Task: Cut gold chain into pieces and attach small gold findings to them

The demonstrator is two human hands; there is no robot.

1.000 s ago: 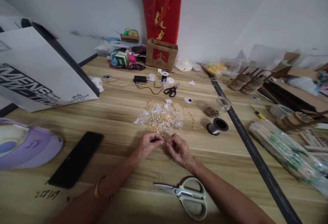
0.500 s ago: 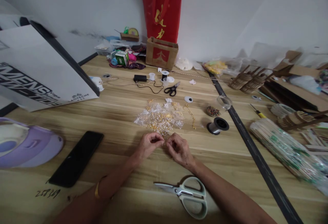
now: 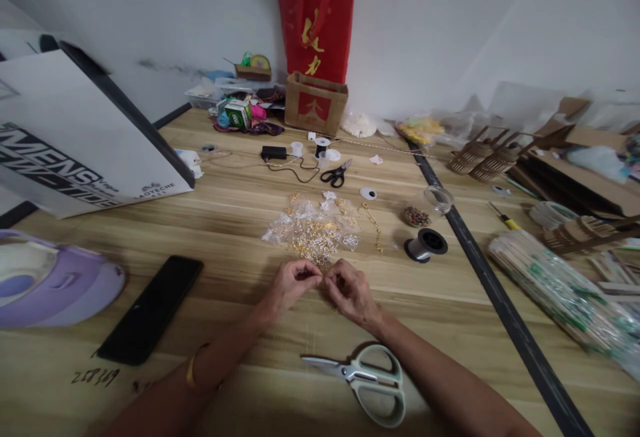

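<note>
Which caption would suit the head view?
Hands close together before a heap of trinkets, pale scissors and phone nearby.

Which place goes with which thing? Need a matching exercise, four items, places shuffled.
Things
1. pale scissors
2. phone
3. wire spool
4. shiny pile

Places
A. next to the bead dish
B. just beyond the left hand and right hand
C. between the forearms
D. beside the purple visor

Pairs: 1-C, 2-D, 3-A, 4-B

Gold-coloured bangle (image 3: 190,372), left forearm (image 3: 233,340)
</note>
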